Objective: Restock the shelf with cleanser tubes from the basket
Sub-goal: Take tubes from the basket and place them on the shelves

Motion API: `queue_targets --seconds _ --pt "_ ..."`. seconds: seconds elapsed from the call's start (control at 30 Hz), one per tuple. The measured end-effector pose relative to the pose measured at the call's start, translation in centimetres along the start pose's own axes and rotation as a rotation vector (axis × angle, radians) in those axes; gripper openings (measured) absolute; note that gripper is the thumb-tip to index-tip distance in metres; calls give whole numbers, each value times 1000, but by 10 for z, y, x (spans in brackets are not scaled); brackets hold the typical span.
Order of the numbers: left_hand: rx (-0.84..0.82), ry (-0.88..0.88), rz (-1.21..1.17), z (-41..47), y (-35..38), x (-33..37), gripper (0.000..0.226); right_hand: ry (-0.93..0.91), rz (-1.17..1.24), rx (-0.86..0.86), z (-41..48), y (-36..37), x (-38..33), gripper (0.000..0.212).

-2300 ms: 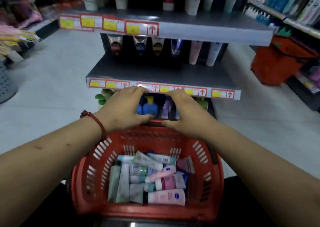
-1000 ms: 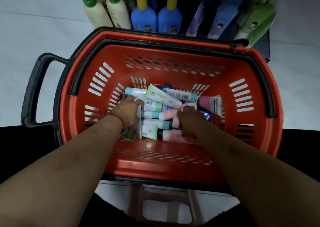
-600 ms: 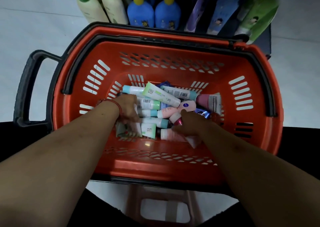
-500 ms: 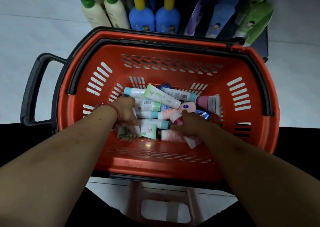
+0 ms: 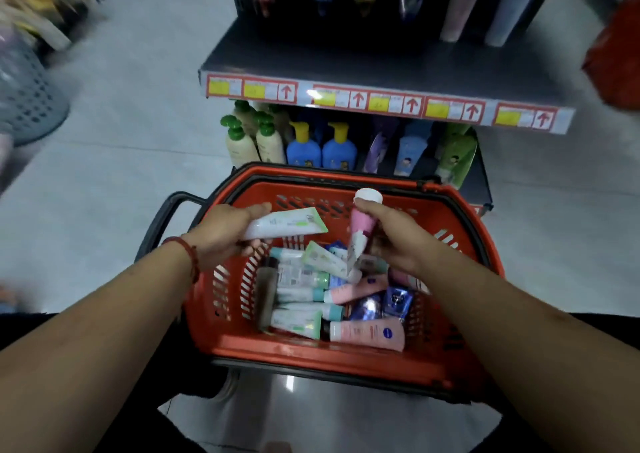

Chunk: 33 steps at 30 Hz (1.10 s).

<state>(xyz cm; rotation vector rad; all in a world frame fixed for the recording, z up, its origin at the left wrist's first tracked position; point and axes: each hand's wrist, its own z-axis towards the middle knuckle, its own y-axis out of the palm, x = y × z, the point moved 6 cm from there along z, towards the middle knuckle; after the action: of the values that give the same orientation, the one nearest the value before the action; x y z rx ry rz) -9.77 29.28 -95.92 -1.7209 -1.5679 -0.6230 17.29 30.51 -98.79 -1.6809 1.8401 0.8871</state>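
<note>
A red plastic basket (image 5: 346, 357) sits in front of me, holding several cleanser tubes (image 5: 367, 333) in pink, white, green and blue. Above the basket, my left hand (image 5: 221, 234) grips a white and green tube (image 5: 287, 224) lying sideways. My right hand (image 5: 391, 236) holds a pink tube (image 5: 363, 222) upright with its white cap on top. Beyond the basket is a grey shelf (image 5: 346, 61) with tall tubes standing at its back and yellow price tags along its front edge.
Under the grey shelf stand pump bottles (image 5: 304, 146) with green and yellow tops and some pouches (image 5: 453, 154). A grey perforated bin (image 5: 27, 99) is on the floor at far left. A red object (image 5: 616, 61) shows at the right edge. Pale floor tiles lie on both sides.
Both hands were down among the tubes in the basket; now each has risen above it holding one tube. My view has tilted up toward the grey shelf.
</note>
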Motion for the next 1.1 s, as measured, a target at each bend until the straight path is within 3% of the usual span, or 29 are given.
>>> queue_targets --seconds 0.27,0.37,0.47,0.53,0.63,0.77,0.9,1.0,1.1 --pt "-279 71 -360 -40 14 84 38 -245 157 -4 -61 0 -115 48" --pt "-368 113 -558 -47 18 107 51 -295 217 -8 -80 2 -141 46" --pt "-418 142 -709 -48 21 123 61 -399 280 103 -91 -2 -157 48" --pt "-419 168 -748 -47 23 128 63 -443 326 139 -95 -3 -162 41" --pt "-458 207 -718 -47 29 132 52 -402 502 43 -100 0 -162 36" --pt "-409 301 -662 -47 24 139 59 -284 699 -124 -105 7 -160 32" --pt "-312 389 -609 -51 16 145 68 -217 626 -164 -105 9 -154 36" --pt "-240 434 -598 -56 16 146 51 -189 470 -126 -104 9 -149 45" --pt "-177 478 -558 -64 20 149 31 -210 526 -187 -113 18 -154 39"
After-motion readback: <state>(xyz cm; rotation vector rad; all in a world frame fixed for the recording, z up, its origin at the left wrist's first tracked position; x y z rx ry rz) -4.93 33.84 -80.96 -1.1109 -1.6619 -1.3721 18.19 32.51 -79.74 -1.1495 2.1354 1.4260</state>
